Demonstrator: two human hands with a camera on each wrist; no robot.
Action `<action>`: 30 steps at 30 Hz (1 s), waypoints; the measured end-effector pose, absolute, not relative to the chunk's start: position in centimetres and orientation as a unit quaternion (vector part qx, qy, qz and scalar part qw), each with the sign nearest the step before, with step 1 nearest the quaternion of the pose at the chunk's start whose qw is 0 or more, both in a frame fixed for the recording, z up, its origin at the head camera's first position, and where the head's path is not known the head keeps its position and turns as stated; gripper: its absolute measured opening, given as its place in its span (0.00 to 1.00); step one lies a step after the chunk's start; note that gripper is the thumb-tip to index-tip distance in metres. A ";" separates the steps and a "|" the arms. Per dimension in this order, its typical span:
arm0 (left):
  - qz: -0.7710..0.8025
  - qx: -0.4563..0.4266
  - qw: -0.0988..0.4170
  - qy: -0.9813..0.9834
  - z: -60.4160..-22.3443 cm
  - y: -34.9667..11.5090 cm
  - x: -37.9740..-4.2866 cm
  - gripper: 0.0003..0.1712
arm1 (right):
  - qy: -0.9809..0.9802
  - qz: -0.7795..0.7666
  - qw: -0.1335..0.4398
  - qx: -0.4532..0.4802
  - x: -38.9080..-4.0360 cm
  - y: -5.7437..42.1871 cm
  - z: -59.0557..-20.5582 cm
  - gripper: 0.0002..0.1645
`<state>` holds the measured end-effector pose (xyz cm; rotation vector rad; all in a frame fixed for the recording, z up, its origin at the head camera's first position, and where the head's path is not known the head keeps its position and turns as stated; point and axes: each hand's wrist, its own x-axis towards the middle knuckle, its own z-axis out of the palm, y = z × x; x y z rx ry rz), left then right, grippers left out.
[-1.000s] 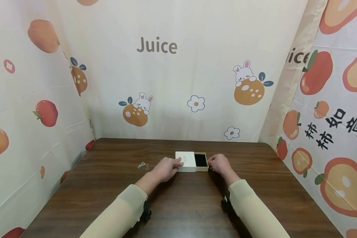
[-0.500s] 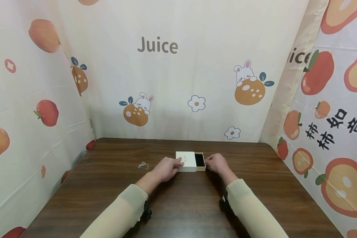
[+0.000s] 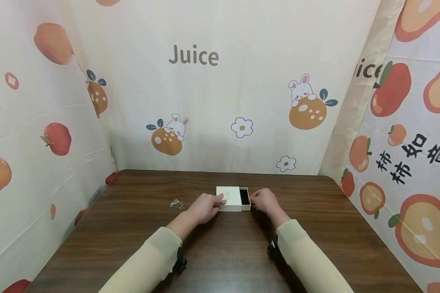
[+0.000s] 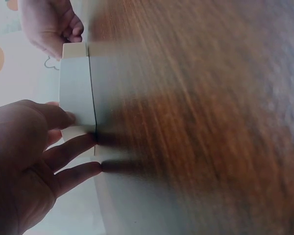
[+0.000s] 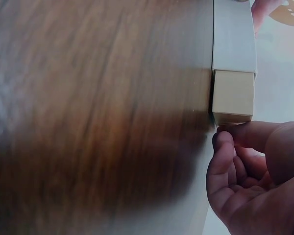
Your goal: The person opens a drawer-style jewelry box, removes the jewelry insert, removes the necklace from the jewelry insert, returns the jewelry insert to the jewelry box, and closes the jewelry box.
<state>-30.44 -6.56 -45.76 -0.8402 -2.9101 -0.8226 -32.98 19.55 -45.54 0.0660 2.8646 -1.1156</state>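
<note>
A small cream-white sliding box (image 3: pixel 229 195) lies flat on the table in the head view. Its inner drawer (image 3: pixel 246 208), lined in black, sticks out a little at the right. My left hand (image 3: pixel 202 207) grips the outer sleeve at its left end, thumb on top; in the left wrist view two fingertips touch the sleeve and table. At the drawer's right end is my right hand (image 3: pixel 265 200), fingers curled, thumb and forefinger tips against the end face (image 5: pixel 232 117). Whether a tab is between them is hidden. A thin silver chain (image 3: pixel 176 204) lies left of my left hand.
The dark wood table (image 3: pixel 220 252) has rounded far corners. A pale curtain (image 3: pixel 220 93) printed with fruit and rabbits hangs behind it and along both sides.
The drawer has slid leftward further into the sleeve, and my right hand has moved left along with it. My left hand, the sleeve and the silver chain stay in place.
</note>
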 end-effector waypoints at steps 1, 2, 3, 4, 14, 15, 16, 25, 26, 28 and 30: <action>-0.262 -0.267 0.001 -0.927 -45.8 -6.6 -30.4 0.19 | 0.931 -0.362 0.033 0.020 -33.0 19.5 -45.5 0.12; -0.262 -0.267 0.002 -0.928 -45.7 -6.6 -30.4 0.19 | 0.931 -0.362 0.034 0.020 -33.0 19.4 -45.5 0.12; -0.261 -0.267 0.003 -0.928 -45.7 -6.6 -30.4 0.19 | 0.931 -0.362 0.034 0.019 -33.0 19.4 -45.5 0.12; -0.259 -0.269 0.005 -0.928 -45.7 -6.6 -30.5 0.19 | 0.931 -0.362 0.034 0.017 -33.1 19.3 -45.6 0.12; -0.258 -0.280 0.014 -0.925 -45.9 -6.6 -30.5 0.19 | 0.931 -0.362 0.039 0.018 -33.2 19.0 -45.7 0.12; -0.258 -0.279 0.014 -0.925 -45.9 -6.6 -30.5 0.19 | 0.931 -0.363 0.040 0.019 -33.2 18.9 -45.7 0.12; -0.258 -0.278 0.014 -0.925 -45.9 -6.6 -30.5 0.19 | 0.931 -0.363 0.040 0.017 -33.3 18.9 -45.7 0.12; -0.257 -0.275 0.012 -0.926 -45.9 -6.6 -30.5 0.19 | 0.928 -0.369 0.048 0.017 -33.4 18.5 -45.9 0.11; -0.258 -0.276 0.013 -0.926 -45.9 -6.5 -30.5 0.19 | 0.928 -0.368 0.048 0.016 -33.5 18.4 -45.9 0.11; -0.259 -0.277 0.014 -0.925 -45.9 -6.5 -30.5 0.19 | 0.929 -0.366 0.047 0.013 -33.5 18.3 -45.9 0.11; -0.261 -0.277 0.014 -0.925 -45.9 -6.6 -30.5 0.19 | 0.929 -0.366 0.047 0.014 -33.6 18.1 -45.9 0.12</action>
